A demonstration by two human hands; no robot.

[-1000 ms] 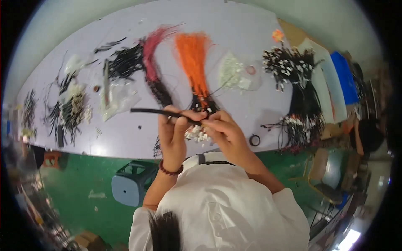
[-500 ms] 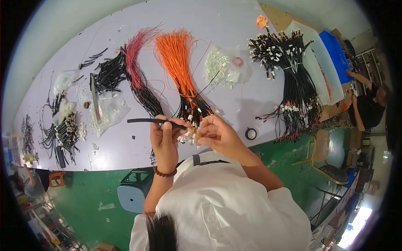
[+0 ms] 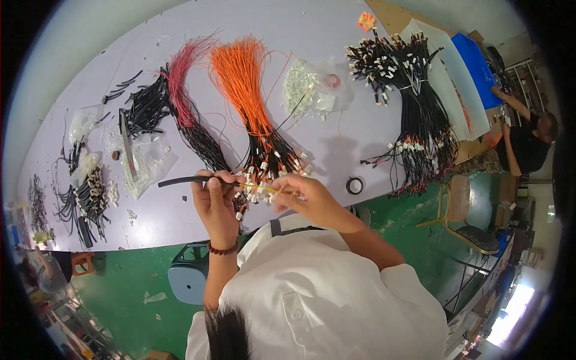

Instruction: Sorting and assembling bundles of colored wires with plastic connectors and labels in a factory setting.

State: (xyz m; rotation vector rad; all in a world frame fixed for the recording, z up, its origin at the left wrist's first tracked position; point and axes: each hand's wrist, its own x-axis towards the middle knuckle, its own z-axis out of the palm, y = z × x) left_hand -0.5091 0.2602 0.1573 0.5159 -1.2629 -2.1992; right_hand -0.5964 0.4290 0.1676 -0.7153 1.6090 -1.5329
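Note:
My left hand [image 3: 217,207] is closed around a black tube [image 3: 179,180], whose free end sticks out to the left. My right hand [image 3: 311,201] faces it, thumb and fingers pinched together. Between the two hands runs a thin yellowish strip or wire [image 3: 263,188]; its right end goes into my right fingers. Just beyond and under my hands lie the white-tipped ends of a bundle of orange and black wires [image 3: 240,81]. Left of that lies a bundle of red wires in black sleeves [image 3: 185,99].
Bags of small white parts [image 3: 300,87] lie on the table. A large bundle of black cables [image 3: 420,114] sits at right, near a black tape roll [image 3: 354,185]. Scissors or a blade [image 3: 128,147] lie left. A blue stool [image 3: 189,282] stands below; a co-worker [image 3: 531,141] sits far right.
My hands have moved slightly left with the black tube. The gap between them has widened, and more of the yellowish strip shows. The whole view has shifted a little.

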